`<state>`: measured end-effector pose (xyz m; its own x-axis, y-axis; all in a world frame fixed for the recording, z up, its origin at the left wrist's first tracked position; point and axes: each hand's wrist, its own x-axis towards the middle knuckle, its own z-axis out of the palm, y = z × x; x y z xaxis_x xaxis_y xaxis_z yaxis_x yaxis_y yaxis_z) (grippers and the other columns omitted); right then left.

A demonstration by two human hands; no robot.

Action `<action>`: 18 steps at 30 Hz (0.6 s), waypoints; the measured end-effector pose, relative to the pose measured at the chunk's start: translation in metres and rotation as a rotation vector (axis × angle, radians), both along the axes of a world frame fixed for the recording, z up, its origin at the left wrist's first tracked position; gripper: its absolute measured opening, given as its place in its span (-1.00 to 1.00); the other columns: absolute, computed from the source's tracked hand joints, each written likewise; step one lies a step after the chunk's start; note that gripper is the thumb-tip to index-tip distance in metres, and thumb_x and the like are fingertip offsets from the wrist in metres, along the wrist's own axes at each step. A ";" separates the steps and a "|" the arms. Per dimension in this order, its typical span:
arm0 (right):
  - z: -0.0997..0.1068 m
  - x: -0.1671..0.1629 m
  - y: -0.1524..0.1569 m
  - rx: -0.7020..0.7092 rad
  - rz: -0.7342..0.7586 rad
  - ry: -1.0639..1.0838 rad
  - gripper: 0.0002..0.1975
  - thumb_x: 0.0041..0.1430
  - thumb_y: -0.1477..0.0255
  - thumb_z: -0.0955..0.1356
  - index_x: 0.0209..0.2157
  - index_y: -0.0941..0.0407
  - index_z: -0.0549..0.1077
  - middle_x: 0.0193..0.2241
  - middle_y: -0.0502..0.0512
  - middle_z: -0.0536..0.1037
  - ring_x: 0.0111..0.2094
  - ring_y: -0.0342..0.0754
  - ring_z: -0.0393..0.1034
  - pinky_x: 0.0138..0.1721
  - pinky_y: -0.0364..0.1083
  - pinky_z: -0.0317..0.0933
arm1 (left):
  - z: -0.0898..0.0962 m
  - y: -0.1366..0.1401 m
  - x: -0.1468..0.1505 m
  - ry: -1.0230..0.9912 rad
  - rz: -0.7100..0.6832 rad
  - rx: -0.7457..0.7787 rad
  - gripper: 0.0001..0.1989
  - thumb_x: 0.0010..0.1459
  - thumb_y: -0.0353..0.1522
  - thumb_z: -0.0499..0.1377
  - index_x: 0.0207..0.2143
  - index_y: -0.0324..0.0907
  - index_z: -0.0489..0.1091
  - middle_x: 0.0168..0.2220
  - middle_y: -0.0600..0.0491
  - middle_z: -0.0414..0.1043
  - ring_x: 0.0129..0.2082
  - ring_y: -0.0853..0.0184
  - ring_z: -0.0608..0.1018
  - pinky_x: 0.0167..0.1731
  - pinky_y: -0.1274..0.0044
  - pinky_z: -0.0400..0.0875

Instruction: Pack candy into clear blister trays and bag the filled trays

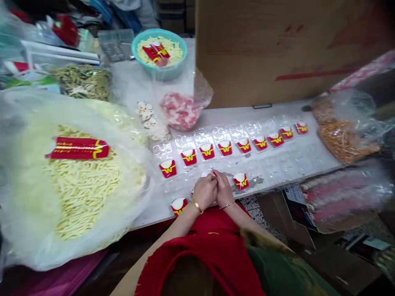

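My left hand [205,190] and my right hand [223,190] are close together over the near edge of the white table, fingers curled in and touching. What they pinch is hidden; a bit of white and red shows around the fingers. A small red fries carton [240,181] with a yellow mark lies just right of my right hand. Another fries carton [178,205] is left of my left wrist, partly covered by the forearm. Beyond the hands runs a row of several similar cartons, including a carton [206,151], each on a clear plastic sheet [216,133].
At left, a big clear bag [27,197] holds pale fry-shaped pieces and a red carton strip [82,148]. A turquoise bowl [166,73] and a bag of pink-white pieces [180,111] stand behind. A cardboard box [247,53] rises at the back; orange-brown pieces [345,139] lie bagged at right.
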<state>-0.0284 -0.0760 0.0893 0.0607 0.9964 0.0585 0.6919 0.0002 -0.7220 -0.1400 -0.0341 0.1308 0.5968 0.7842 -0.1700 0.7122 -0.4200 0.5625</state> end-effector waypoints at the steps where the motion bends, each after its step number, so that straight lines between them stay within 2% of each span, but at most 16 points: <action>1: -0.003 0.023 -0.006 -0.009 -0.050 -0.011 -0.54 0.17 0.54 0.17 0.13 0.17 0.21 -0.07 0.27 0.41 -0.02 0.06 0.28 0.00 0.14 0.23 | -0.007 0.001 0.025 -0.019 -0.049 -0.029 -0.76 0.13 -0.45 0.01 -0.35 -0.16 0.49 -0.27 -0.06 0.44 -0.33 0.26 0.48 -0.28 0.41 0.37; 4: -0.007 0.095 -0.029 -0.039 -0.169 -0.035 -0.50 0.16 0.47 0.21 0.16 0.19 0.16 -0.04 0.31 0.37 0.01 0.10 0.25 0.02 0.19 0.19 | -0.028 -0.003 0.098 -0.106 -0.188 -0.098 -0.77 0.17 -0.40 0.02 -0.33 -0.14 0.50 -0.24 -0.01 0.46 -0.29 0.30 0.49 -0.25 0.47 0.37; 7: -0.012 0.163 -0.062 -0.077 -0.342 -0.152 -0.25 0.04 0.29 0.35 0.22 0.22 0.04 0.05 0.39 0.25 0.08 0.21 0.15 0.04 0.26 0.13 | -0.049 -0.011 0.165 -0.180 -0.295 -0.171 -0.74 0.23 -0.33 -0.01 -0.25 -0.14 0.48 -0.18 0.00 0.45 -0.22 0.33 0.49 -0.21 0.52 0.36; 10: -0.026 0.213 -0.099 -0.186 -0.544 -0.237 -0.03 -0.09 0.13 0.42 0.24 0.27 -0.02 -0.08 0.37 0.32 -0.08 0.22 0.27 -0.09 0.25 0.24 | -0.068 -0.016 0.220 -0.155 -0.362 -0.214 -0.73 0.24 -0.35 -0.02 -0.20 -0.14 0.47 -0.13 -0.01 0.42 -0.19 0.32 0.48 -0.18 0.52 0.35; 12: -0.040 0.231 -0.115 -0.283 -0.567 -0.160 -0.04 -0.06 0.11 0.40 0.24 0.28 -0.05 -0.19 0.29 0.38 -0.27 0.11 0.35 -0.26 0.15 0.33 | -0.079 -0.016 0.246 -0.119 -0.401 -0.232 -0.75 0.22 -0.37 -0.01 -0.21 -0.16 0.47 -0.14 -0.04 0.42 -0.21 0.30 0.49 -0.20 0.50 0.35; 14: -0.053 0.239 -0.121 -0.344 -0.537 -0.079 -0.12 0.03 0.13 0.35 0.24 0.28 -0.06 -0.26 0.21 0.41 -0.42 0.01 0.36 -0.39 0.05 0.35 | -0.090 -0.014 0.266 -0.078 -0.431 -0.248 -0.76 0.20 -0.41 0.01 -0.24 -0.18 0.47 -0.17 -0.07 0.42 -0.25 0.28 0.49 -0.22 0.48 0.35; 16: -0.064 0.240 -0.118 -0.364 -0.516 -0.053 -0.25 0.12 0.19 0.29 0.23 0.27 -0.02 -0.31 0.17 0.42 -0.46 -0.03 0.36 -0.41 0.00 0.35 | -0.100 -0.012 0.277 -0.036 -0.465 -0.263 -0.78 0.18 -0.43 0.04 -0.24 -0.19 0.47 -0.18 -0.08 0.42 -0.27 0.27 0.50 -0.25 0.47 0.35; 18: -0.071 0.239 -0.110 -0.373 -0.516 -0.065 -0.37 0.17 0.25 0.23 0.21 0.24 0.04 -0.33 0.15 0.45 -0.43 -0.01 0.38 -0.36 0.01 0.34 | -0.109 -0.011 0.283 0.002 -0.504 -0.279 -0.81 0.14 -0.42 0.08 -0.25 -0.21 0.47 -0.18 -0.09 0.41 -0.29 0.26 0.50 -0.29 0.47 0.36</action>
<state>0.2109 -0.1863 0.0183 0.5463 0.7940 -0.2666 0.5780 -0.5877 -0.5661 0.1433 -0.0454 0.0222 0.8846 0.3287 -0.3309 0.4637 -0.5436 0.6996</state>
